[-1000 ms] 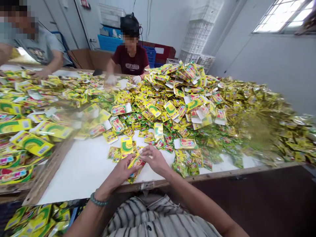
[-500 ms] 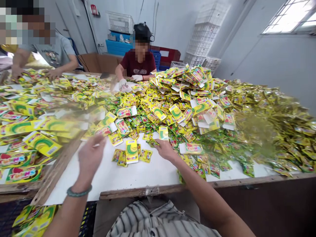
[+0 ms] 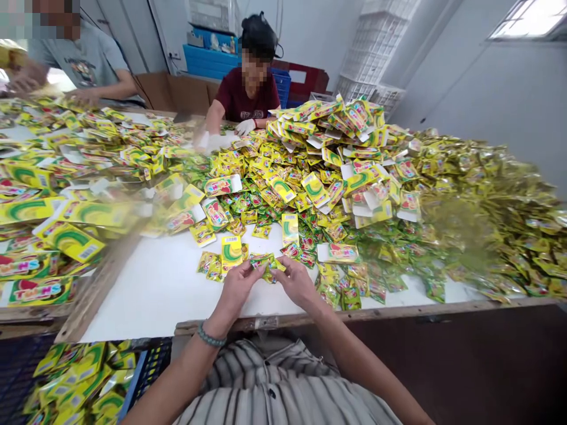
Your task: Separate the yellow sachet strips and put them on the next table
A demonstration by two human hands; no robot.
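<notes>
My left hand (image 3: 237,288) and my right hand (image 3: 297,282) meet over the front of the white table (image 3: 155,289). Together they pinch a small bunch of green and yellow sachets (image 3: 264,264) between their fingertips. Just beyond my hands lies a yellow flat carton (image 3: 231,251) with a few loose sachets beside it, and another carton (image 3: 290,227) stands further back. A huge heap of sachets and cartons (image 3: 354,171) covers the table behind.
A person in a dark red shirt (image 3: 248,100) with white gloves works at the far side. Another person in a grey shirt (image 3: 84,59) works at the far left. A crate of filled packs (image 3: 75,383) sits below left. White crates (image 3: 376,53) are stacked by the wall.
My left hand has come back in from the left, and my right hand has drawn back from the heap with sachets. Both now hold them together near the table's front.
</notes>
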